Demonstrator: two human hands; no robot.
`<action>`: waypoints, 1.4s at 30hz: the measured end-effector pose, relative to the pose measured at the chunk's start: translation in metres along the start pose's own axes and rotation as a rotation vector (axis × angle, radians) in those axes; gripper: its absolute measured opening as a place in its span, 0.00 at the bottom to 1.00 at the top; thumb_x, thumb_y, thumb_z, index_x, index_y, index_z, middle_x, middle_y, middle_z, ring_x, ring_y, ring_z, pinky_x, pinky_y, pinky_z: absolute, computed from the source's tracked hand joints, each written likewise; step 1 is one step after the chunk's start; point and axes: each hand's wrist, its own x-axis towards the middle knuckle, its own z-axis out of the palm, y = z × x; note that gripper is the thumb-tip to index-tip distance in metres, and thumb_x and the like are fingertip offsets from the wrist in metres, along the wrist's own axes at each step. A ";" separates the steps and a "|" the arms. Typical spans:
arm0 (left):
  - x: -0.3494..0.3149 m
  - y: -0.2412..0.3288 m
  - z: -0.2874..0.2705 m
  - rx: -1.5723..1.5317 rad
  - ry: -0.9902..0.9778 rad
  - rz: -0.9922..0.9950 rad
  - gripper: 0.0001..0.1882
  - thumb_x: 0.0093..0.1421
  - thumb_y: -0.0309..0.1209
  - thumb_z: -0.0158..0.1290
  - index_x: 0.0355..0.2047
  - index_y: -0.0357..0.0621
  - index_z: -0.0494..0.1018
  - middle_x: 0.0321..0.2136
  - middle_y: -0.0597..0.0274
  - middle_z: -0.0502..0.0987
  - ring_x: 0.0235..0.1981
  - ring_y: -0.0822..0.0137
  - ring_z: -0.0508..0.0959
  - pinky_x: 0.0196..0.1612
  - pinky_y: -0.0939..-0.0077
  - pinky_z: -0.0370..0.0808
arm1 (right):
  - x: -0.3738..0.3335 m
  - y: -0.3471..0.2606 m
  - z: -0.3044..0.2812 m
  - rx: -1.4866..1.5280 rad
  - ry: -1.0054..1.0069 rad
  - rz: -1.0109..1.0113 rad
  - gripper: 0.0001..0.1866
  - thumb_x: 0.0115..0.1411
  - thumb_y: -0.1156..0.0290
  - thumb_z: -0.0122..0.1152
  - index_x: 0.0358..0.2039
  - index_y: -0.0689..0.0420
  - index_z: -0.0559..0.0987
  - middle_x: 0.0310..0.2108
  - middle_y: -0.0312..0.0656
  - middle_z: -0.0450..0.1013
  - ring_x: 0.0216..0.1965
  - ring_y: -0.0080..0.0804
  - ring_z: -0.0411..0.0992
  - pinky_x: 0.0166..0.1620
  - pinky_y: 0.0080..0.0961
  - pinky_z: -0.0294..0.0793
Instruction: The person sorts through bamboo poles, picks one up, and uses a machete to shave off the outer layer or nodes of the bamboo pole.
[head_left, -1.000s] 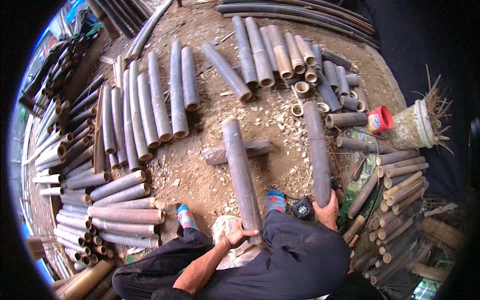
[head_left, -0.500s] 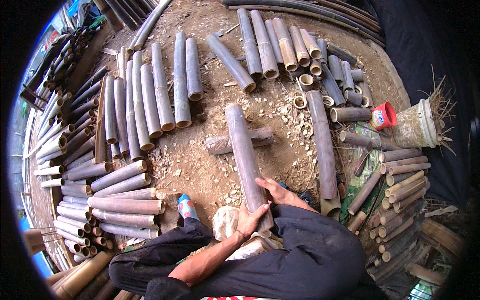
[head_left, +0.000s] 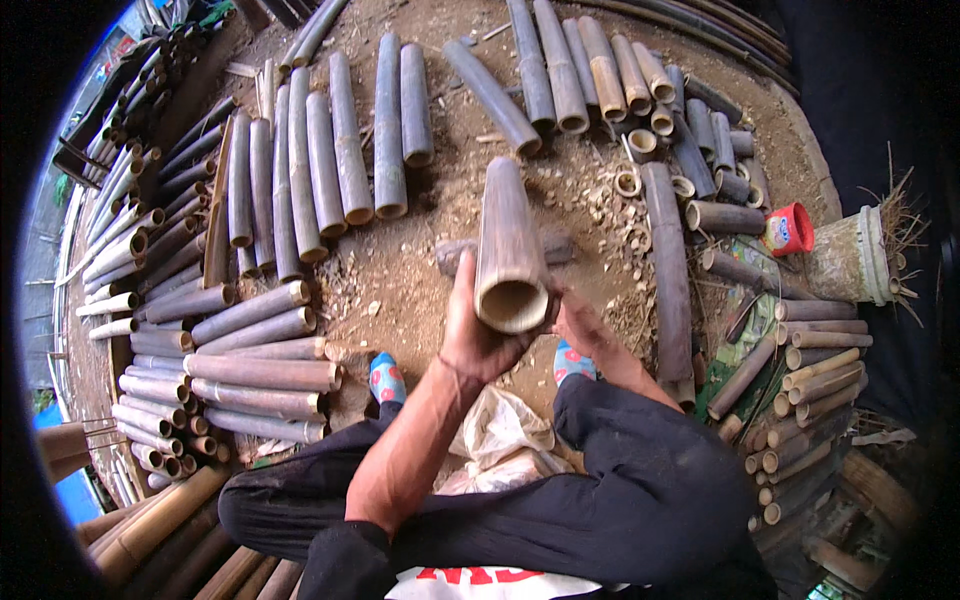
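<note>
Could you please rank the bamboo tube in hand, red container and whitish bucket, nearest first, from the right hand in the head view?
1. Bamboo tube, held, just left of the right hand.
2. Red container, off to the right.
3. Whitish bucket, just beyond the red container.

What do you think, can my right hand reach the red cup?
Probably not without leaning: the red cup sits well off, beyond a long tube, and your right hand is beside the held tube.
</note>
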 end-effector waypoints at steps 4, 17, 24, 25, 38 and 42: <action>0.008 0.008 0.018 -0.065 -0.004 0.031 0.39 0.64 0.58 0.38 0.56 0.30 0.59 0.46 0.38 0.70 0.46 0.47 0.74 0.53 0.55 0.73 | -0.017 0.027 -0.013 -0.099 0.100 0.220 0.26 0.68 0.50 0.42 0.59 0.53 0.61 0.37 0.44 0.73 0.30 0.26 0.73 0.38 0.28 0.75; -0.001 -0.024 -0.007 -0.070 0.157 0.067 0.39 0.62 0.61 0.36 0.57 0.37 0.61 0.49 0.45 0.71 0.47 0.52 0.75 0.52 0.60 0.73 | 0.001 0.002 0.010 0.276 -0.097 0.025 0.44 0.60 0.34 0.43 0.62 0.59 0.57 0.47 0.51 0.71 0.44 0.35 0.73 0.49 0.36 0.73; -0.013 -0.084 -0.146 0.512 0.264 0.071 0.39 0.57 0.48 0.55 0.59 0.36 0.54 0.51 0.50 0.69 0.51 0.57 0.72 0.55 0.60 0.69 | 0.016 0.034 0.000 -0.826 0.260 -0.302 0.46 0.56 0.48 0.58 0.63 0.67 0.51 0.56 0.62 0.61 0.53 0.49 0.67 0.55 0.36 0.70; -0.016 -0.086 -0.161 0.771 0.310 0.099 0.41 0.53 0.45 0.60 0.59 0.36 0.54 0.51 0.50 0.69 0.50 0.58 0.72 0.53 0.63 0.70 | 0.014 0.050 0.011 -0.991 0.328 -0.400 0.50 0.56 0.48 0.60 0.64 0.68 0.46 0.59 0.65 0.57 0.57 0.53 0.63 0.60 0.39 0.63; -0.053 -0.125 -0.259 1.198 0.218 -0.081 0.44 0.40 0.37 0.71 0.55 0.33 0.62 0.48 0.52 0.74 0.51 0.58 0.73 0.55 0.65 0.68 | -0.128 0.134 -0.087 -0.314 0.900 -0.173 0.29 0.61 0.58 0.57 0.58 0.61 0.64 0.49 0.51 0.70 0.48 0.37 0.71 0.49 0.30 0.72; -0.052 -0.121 -0.262 1.416 0.315 -0.460 0.43 0.41 0.43 0.69 0.53 0.30 0.67 0.48 0.46 0.75 0.51 0.57 0.74 0.54 0.68 0.70 | -0.193 0.213 -0.062 -0.414 0.861 0.028 0.33 0.58 0.56 0.60 0.58 0.60 0.64 0.51 0.54 0.68 0.52 0.43 0.68 0.52 0.34 0.69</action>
